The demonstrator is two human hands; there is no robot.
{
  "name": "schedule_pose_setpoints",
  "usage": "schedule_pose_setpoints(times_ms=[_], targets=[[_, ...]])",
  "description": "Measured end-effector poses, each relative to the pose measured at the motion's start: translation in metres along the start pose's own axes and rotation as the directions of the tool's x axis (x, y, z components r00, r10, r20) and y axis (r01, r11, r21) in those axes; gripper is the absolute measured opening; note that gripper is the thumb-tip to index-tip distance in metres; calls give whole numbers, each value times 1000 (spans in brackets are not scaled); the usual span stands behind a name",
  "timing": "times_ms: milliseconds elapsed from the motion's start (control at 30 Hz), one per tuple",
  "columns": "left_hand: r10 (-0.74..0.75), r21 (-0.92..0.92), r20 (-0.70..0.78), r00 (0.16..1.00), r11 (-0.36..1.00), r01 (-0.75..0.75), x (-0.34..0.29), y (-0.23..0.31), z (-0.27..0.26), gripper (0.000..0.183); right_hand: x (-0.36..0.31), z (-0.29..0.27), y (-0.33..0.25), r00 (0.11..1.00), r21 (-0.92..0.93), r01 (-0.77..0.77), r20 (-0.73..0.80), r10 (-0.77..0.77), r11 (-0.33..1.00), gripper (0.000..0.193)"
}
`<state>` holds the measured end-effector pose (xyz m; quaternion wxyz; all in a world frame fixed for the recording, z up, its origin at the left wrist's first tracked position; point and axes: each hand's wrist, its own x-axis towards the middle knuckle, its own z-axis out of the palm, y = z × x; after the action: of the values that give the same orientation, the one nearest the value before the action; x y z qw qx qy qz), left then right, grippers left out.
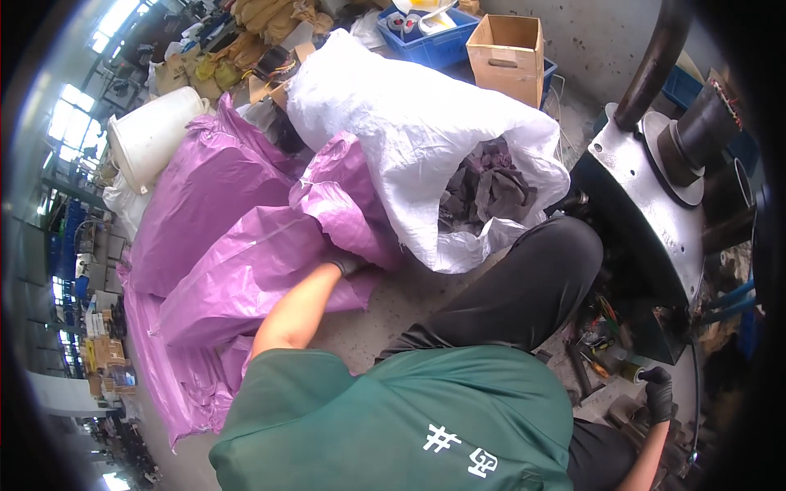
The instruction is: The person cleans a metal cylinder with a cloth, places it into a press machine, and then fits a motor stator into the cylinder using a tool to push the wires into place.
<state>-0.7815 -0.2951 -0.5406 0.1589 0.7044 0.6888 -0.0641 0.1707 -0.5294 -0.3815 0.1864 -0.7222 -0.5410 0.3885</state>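
Observation:
My left hand (pixel 350 262), in a dark glove, reaches in against a purple woven sack (pixel 344 196). The sack's folds hide its fingers, so their grip does not show. Far out on the right, my gloved right hand (pixel 658 396) has its fingers round a small yellowish roll (pixel 630 372) that looks like tape. Just beyond my knee lies a big white woven sack (pixel 409 123), its mouth gaping toward me. Crumpled dark grey sheets (pixel 490 188) show inside it. More purple sacking (pixel 217 254) spreads over the floor to the left.
A heavy machine with a metal plate (pixel 647 196) stands close on the right, tools (pixel 602 364) on the floor below it. Behind the white sack are a cardboard box (pixel 505 61) and a blue crate (pixel 438 47). A white bucket (pixel 155 135) leans at the back left.

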Motion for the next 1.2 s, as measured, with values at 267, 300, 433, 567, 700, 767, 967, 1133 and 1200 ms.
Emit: schedule_pose_setpoints(times_ms=[267, 300, 433, 567, 700, 767, 967, 1133, 1200], targets=[[-376, 14, -23, 926, 926, 377, 69, -26, -55, 65, -10, -10, -38, 888, 203, -451, 0, 461, 869, 51], [-377, 24, -5, 926, 926, 377, 79, -20, -52, 64, -17, -12, -36, 883, 206, -455, -26, 470, 866, 51], [-412, 83, 52, 910, 910, 407, 90, -16, -33, 64, -35, -17, -35, 838, 390, -520, 63, 541, 760, 77], [-444, 110, 75, 893, 894, 435, 80, -24, -27, 63, -26, 1, -56, 831, 17, -556, 4, 557, 831, 71], [-378, 64, 94, 921, 926, 373, 87, -4, -27, 62, -44, -24, 32, 982, -269, -78, 147, 121, 960, 62], [-317, 46, 91, 944, 948, 314, 85, 10, -40, 62, -45, -14, 3, 884, 41, -467, 35, 465, 884, 58], [12, -122, 248, 969, 992, 19, 38, 89, -88, 61, -54, -6, -39, 938, 199, -343, 11, 347, 918, 53], [237, -272, 515, 824, 957, -105, -41, 171, -159, 61, -46, 7, -93, 992, -53, -126, -35, 125, 991, 48], [256, -325, 516, 817, 942, -89, -49, 195, -190, 60, -52, 8, -159, 999, -153, 30, -17, -33, 988, 47]])
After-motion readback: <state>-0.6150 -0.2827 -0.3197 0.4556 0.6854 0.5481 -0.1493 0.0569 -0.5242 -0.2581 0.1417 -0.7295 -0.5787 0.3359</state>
